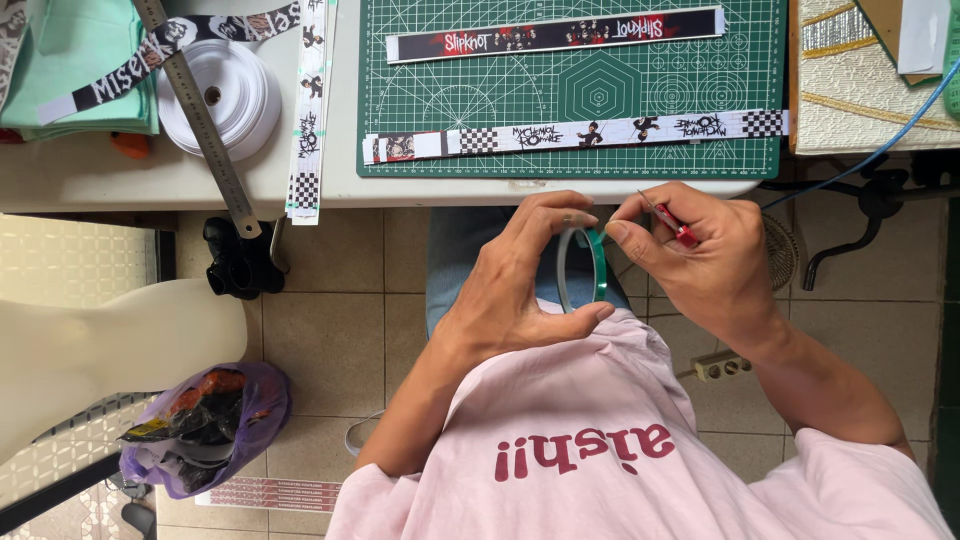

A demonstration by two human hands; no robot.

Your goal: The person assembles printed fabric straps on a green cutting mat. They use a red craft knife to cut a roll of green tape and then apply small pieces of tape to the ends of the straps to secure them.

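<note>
My left hand (520,280) is curled around a thin roll of green tape (598,272), held upright in front of my pink shirt. My right hand (700,250) touches the roll's upper edge with its fingertips and also holds a small red-handled knife (672,222) between its fingers. Both hands sit just below the table's front edge. On the green cutting mat (600,95) lie two printed strips: a black one with red and white graphics (555,33) at the far side and a white checkered one (575,135) at the near side.
A steel ruler (200,115) lies slanted across a roll of white ribbon (222,95). More printed strips (308,110) hang over the table edge. A purple plastic bag (205,425) sits on the tiled floor beside a white mannequin form (110,345). A blue cable (880,145) runs at the right.
</note>
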